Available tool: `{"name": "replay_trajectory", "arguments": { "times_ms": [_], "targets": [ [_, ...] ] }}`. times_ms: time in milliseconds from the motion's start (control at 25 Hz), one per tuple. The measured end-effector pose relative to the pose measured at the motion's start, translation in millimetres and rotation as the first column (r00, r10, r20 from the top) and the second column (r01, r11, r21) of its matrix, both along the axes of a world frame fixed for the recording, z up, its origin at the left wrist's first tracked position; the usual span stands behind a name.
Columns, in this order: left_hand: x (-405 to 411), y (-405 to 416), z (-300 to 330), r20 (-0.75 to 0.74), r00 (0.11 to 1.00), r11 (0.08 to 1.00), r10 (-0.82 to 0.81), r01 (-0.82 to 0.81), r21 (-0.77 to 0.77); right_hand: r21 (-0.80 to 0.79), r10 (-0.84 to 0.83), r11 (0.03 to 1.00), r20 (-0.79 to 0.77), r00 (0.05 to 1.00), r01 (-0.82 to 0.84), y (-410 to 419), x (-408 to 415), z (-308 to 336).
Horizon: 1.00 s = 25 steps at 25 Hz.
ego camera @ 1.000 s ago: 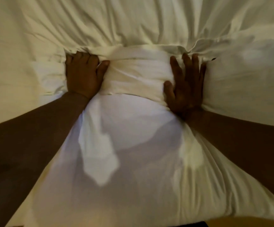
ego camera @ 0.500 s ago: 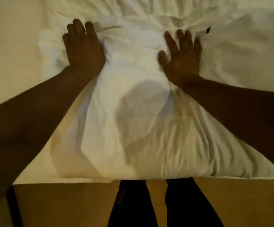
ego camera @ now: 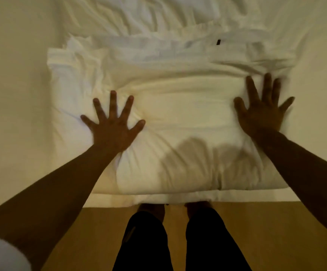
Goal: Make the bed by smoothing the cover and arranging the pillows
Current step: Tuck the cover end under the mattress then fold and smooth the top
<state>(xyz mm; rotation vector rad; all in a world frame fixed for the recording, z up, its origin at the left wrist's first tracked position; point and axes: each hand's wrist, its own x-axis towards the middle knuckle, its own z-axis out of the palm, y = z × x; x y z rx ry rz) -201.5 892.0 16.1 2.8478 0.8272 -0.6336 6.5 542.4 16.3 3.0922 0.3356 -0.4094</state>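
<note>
A white pillow (ego camera: 186, 118) lies flat on the bed, its near edge along the mattress edge. My left hand (ego camera: 112, 124) presses on its left part with fingers spread wide. My right hand (ego camera: 262, 112) presses flat on its right end, fingers straight and spread. The pillowcase's loose far end (ego camera: 158, 49) is bunched and wrinkled, with a small dark tag (ego camera: 218, 42) on it. Beyond it the white cover (ego camera: 139, 14) lies crumpled. Neither hand holds anything.
The smooth bed sheet (ego camera: 16, 75) stretches to the left and right of the pillow. The mattress edge (ego camera: 41, 204) runs across the frame. My legs in dark trousers (ego camera: 178, 241) stand on the brown floor (ego camera: 276, 231) against the bed.
Both hands let go of the pillow's bunched far end, slid back toward me and apart, and now press flat with spread fingers. The view has pulled back, showing the floor and legs.
</note>
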Motion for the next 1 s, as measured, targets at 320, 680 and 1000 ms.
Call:
{"name": "replay_trajectory", "arguments": {
  "times_ms": [320, 680, 1000],
  "targets": [
    [-2, 3, 11, -0.020, 1.000, 0.998, 0.008, -0.009, -0.065, -0.011, 0.010, 1.000, -0.189, 0.982, -0.012, 3, -1, 5],
    [52, 56, 68, 0.051, 0.994, 0.990, -0.099, 0.104, -0.093, 0.003, 0.011, 1.000, -0.297, 0.955, -0.010, 134, -41, 67],
    [123, 110, 83, 0.047, 0.995, 0.995, -0.090, 0.092, -0.043, -0.023, 0.203, 0.977, -0.207, 0.957, -0.212, 218, 33, 69]
  ]
}}
